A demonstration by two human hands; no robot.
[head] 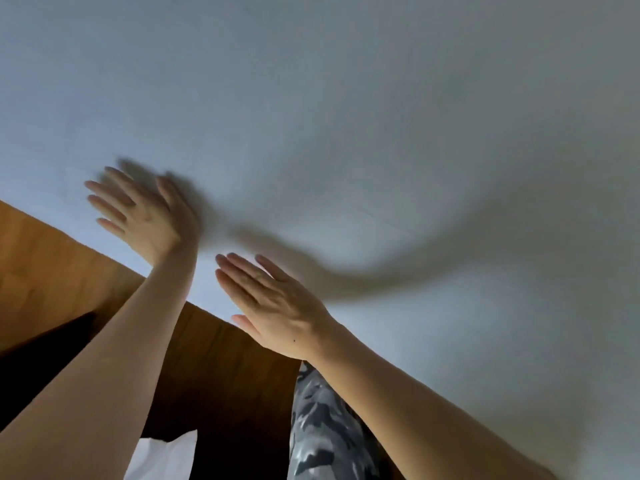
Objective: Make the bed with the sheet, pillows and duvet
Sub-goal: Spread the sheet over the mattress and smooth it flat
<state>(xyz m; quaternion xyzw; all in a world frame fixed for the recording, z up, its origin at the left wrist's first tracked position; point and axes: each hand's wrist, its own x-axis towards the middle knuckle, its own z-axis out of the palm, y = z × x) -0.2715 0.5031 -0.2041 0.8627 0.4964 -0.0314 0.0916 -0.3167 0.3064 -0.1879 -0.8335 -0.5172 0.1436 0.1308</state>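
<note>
A smooth white sheet (363, 116) covers the bed and fills most of the view, its near-left edge running along a wooden floor (45, 271). The left hand (145, 216) lies flat near that edge, fingers spread, gripping nothing. The right hand (277, 306) hovers just beside it – fingers straight and together, empty. A camouflage-patterned leg (322, 431) and a white cloth (166, 459) show near the bottom
</note>
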